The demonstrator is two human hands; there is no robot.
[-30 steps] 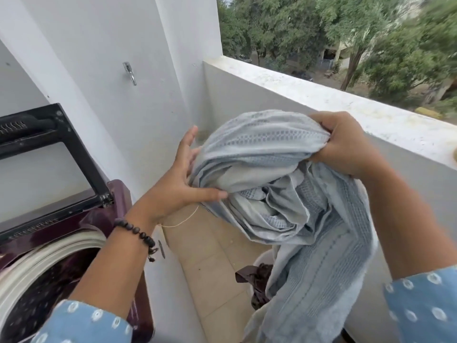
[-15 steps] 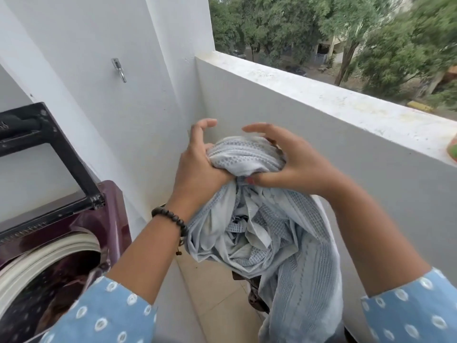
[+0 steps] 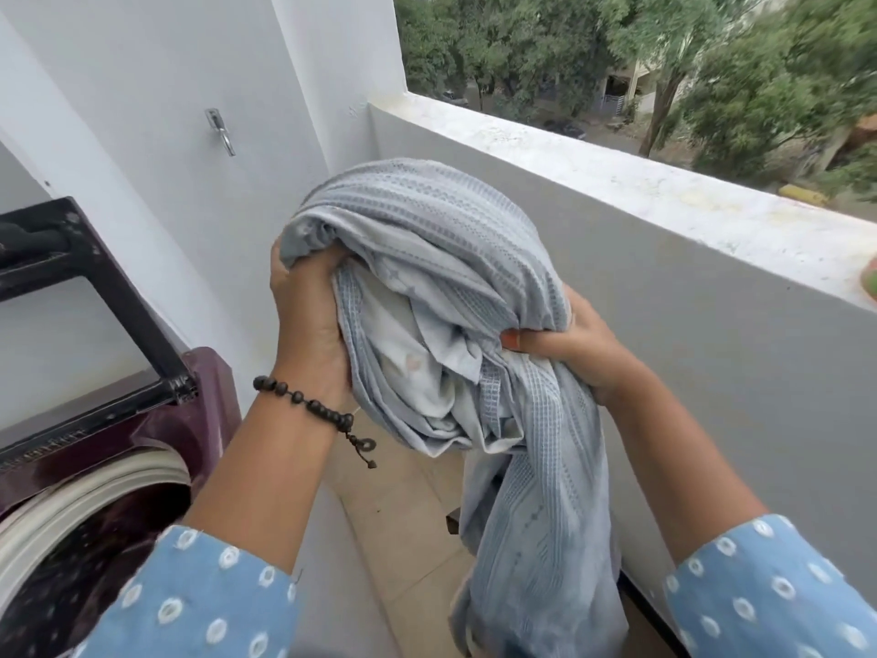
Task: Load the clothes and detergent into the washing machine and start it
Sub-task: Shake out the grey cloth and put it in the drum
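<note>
A large pale blue-grey woven cloth [image 3: 441, 239] is bunched in the air in front of me, with a long tail hanging down towards the floor. My left hand [image 3: 308, 325] grips the bundle's left side, fingers curled into the folds. My right hand [image 3: 574, 344] grips its lower right side, thumb pinching the fabric. The maroon top-loading washing machine [image 3: 209, 420] stands at lower left with its dark lid [image 3: 118, 301] raised and its drum [image 3: 95, 539] open, apart from the cloth.
A white wall with a metal hook [image 3: 220, 130] runs along the left. A grey balcony parapet [image 3: 664, 206] closes the right side. Tan floor tiles [image 3: 408, 515] lie between them. A dark item [image 3: 453, 522] shows behind the hanging cloth.
Both hands have regathered the cloth: the left hand moved down to the bundle's left side and the right hand dropped to its lower right. The bundle rose and now arches over both hands.
</note>
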